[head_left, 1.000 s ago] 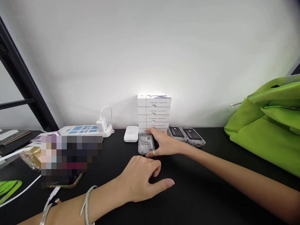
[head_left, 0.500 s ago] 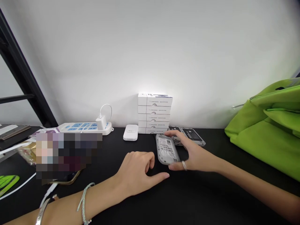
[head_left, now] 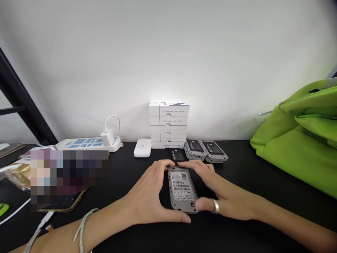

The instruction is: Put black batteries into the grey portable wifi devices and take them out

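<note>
A grey open-backed device (head_left: 181, 188), which looks like a pocket Wi-Fi router, lies between my hands on the black table. Its bare battery bay faces up, showing a white label with a QR code. My left hand (head_left: 155, 196) spans its left side, fingers at the top corner and thumb along the bottom edge. From the right, my right hand (head_left: 216, 189) grips it, index finger at the top edge and ringed thumb on the lower right corner. Just beyond the fingertips lies a loose black battery (head_left: 177, 154) marked 3000mAh.
Behind stand stacked white boxes (head_left: 170, 121). Similar devices with batteries fitted (head_left: 214, 151) are piled at their right, and a stack of white covers (head_left: 142, 147) at their left. A power strip (head_left: 86, 143), charger and phone (head_left: 71, 200) occupy the left, a green bag (head_left: 297, 140) the right.
My right hand has brought the device nearer and laid it flat. My left hand has moved in around its left side. The loose battery and the piled devices now show more fully.
</note>
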A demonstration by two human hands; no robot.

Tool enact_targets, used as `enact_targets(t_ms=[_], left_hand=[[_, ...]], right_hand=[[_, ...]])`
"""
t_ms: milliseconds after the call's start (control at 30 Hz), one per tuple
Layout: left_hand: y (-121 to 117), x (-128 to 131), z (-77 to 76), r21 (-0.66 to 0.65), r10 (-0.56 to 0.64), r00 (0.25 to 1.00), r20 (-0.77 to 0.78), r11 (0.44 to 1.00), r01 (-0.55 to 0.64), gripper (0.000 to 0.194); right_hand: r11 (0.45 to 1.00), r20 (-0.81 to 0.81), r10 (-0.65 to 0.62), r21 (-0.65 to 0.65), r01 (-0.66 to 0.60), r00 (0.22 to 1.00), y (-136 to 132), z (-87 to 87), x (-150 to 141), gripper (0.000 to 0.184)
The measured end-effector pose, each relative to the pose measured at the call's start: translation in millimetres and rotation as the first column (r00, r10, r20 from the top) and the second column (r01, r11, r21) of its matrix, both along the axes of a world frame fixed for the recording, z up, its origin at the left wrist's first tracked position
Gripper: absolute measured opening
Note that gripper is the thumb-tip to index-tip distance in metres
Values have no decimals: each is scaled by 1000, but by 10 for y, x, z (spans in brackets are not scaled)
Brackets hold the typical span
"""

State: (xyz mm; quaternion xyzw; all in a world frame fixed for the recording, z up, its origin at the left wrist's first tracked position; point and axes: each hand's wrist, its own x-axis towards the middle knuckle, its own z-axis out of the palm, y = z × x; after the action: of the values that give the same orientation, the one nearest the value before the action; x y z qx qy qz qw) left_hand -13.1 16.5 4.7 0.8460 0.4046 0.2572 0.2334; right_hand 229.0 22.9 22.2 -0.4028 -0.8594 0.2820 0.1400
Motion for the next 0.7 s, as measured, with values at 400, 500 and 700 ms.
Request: enact_targets(t_ms=[400,500,700], left_hand=[[30,-37,-8,-106,-4,1000,29,994,7,108],[38,-44,-38,-104,-5,998,55,995,11,109],[34,-44,-64,-114,4,998,66,993,3,113]], right_hand=[[971,382,37,206,-124,923,853,310,-167,68],[979,372,40,169,-110,927,876,339,-214,68],[961,223,2,269,-64,975,908,326,-201,72]])
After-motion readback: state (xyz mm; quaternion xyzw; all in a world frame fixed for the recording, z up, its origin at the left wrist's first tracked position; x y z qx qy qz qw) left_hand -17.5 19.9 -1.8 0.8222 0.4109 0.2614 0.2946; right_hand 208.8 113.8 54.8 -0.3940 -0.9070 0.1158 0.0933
